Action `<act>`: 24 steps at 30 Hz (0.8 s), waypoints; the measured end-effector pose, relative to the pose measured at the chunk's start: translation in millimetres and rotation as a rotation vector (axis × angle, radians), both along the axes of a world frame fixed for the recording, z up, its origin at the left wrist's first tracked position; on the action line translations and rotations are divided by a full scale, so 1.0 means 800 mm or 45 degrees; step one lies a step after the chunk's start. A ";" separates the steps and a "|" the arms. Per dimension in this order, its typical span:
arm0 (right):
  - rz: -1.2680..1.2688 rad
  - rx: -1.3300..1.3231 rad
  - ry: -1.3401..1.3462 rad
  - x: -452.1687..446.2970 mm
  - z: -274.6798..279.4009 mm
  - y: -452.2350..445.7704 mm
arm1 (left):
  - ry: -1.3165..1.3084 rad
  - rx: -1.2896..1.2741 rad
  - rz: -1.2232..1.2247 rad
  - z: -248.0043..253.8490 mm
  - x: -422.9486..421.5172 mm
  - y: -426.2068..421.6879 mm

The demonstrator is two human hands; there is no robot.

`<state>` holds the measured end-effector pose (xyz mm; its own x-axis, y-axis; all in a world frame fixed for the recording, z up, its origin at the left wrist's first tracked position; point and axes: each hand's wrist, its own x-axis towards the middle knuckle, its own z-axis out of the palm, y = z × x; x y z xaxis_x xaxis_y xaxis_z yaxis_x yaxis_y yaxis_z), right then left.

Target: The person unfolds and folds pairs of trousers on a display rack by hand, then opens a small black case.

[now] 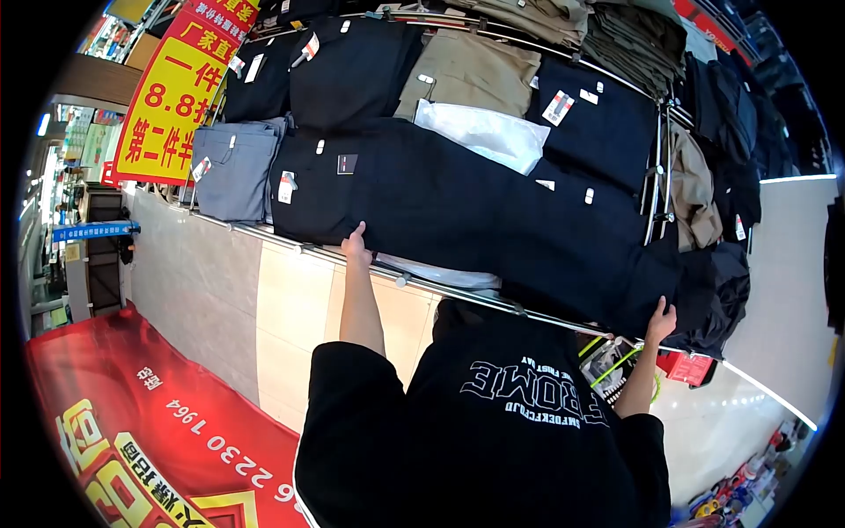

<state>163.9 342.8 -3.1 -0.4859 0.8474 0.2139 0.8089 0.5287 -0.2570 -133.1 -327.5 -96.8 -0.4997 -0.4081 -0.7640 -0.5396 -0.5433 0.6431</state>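
Black trousers (466,198): stretched lengthwise across the near side of the display rack, slanting down from the middle left towards the right corner; just where their left end stops against the dark cloth there is hard to tell.
Left hand (356,244): closed on the lower edge of the trousers, thumb uppermost, the other fingers partly hidden by the cloth.
Right hand (660,324): gripping the same trousers near their right end, at the rack's near right corner.
Display rack (402,280): metal rails, with folded garments laid out in rows behind the near rail.
Clear plastic bag (484,132): lying behind the held trousers, partly covered by them; more plastic wrap (440,271) shows beneath their near edge.
Grey trousers (231,172): folded at the left end of the near row, bearing a paper tag.
Khaki trousers (471,70): folded in the row behind, between dark folded pairs (352,75) with white tags and size stickers.
Olive stack (638,40): piled at the far right.
Yellow sign (167,106): standing at the rack's left end, with red characters.
T-shirt (519,440): black, white lettering, worn by the person.
Red banner (176,414): at lower left, beside the tiled floor (299,308).
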 end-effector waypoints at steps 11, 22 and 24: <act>-0.040 -0.225 0.084 -0.009 -0.003 0.022 | 0.475 -0.370 -0.082 0.061 -0.029 0.003; 0.291 0.012 0.459 -0.119 0.158 -0.004 | 0.754 -0.934 0.009 0.252 -0.091 -0.003; 0.323 -0.096 0.541 -0.133 0.180 0.019 | 0.839 -0.858 0.098 0.296 -0.102 -0.024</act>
<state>57.5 357.8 140.9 -0.5621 0.7345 0.3802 0.4729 0.6626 -0.5808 -214.6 -346.8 139.8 -0.7002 -0.7104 0.0712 0.0663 0.0346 0.9972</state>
